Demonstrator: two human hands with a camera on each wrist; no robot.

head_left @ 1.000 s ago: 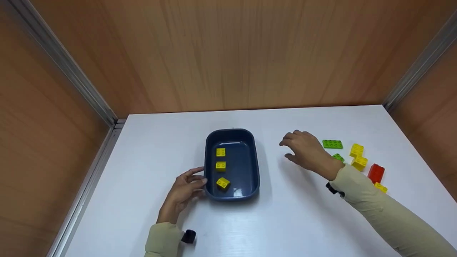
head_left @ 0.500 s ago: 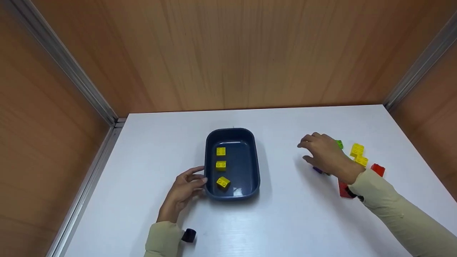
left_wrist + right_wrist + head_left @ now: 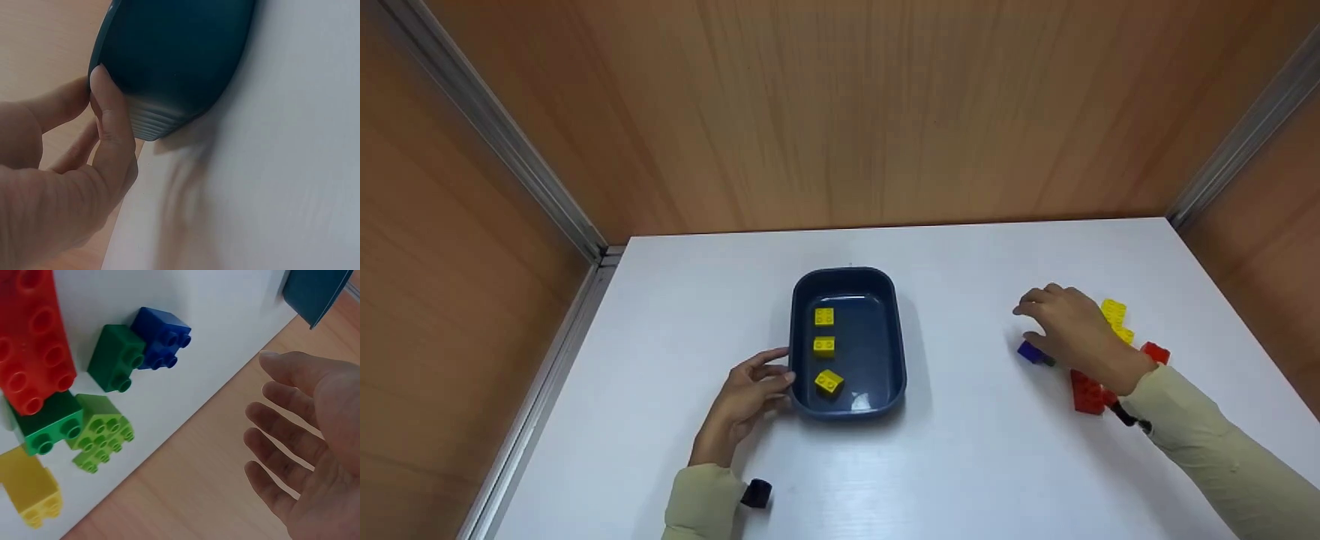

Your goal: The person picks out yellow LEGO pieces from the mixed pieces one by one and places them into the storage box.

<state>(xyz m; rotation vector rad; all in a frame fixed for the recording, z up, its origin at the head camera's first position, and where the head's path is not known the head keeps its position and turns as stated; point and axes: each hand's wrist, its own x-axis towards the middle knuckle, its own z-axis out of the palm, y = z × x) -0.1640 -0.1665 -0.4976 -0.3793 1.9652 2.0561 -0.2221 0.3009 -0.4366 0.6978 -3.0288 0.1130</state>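
A dark blue tray (image 3: 901, 352) stands mid-table, with yellow toy building bricks (image 3: 824, 346) in a column along its left side. My left hand (image 3: 745, 397) holds the tray's left wall, thumb and finger at the rim, as the left wrist view also shows. Over the scattered bricks at the right, my right hand (image 3: 1069, 330) hovers with spread, relaxed fingers and an empty palm. By its thumb lies a blue brick (image 3: 1029, 351), beside a dark green brick (image 3: 115, 357). Light green bricks (image 3: 101, 427) are hidden under the hand in the head view.
Near the right wrist lie a long red brick (image 3: 1086, 394) and another red brick (image 3: 1156, 351). Beyond the hand are yellow bricks (image 3: 1114, 311). Wood-grain panels (image 3: 885, 112) enclose the white table (image 3: 697, 300) at the back and sides.
My right hand has moved rightward over the bricks, uncovering the blue brick and a long red one and covering the green ones. The left hand and tray stay put.
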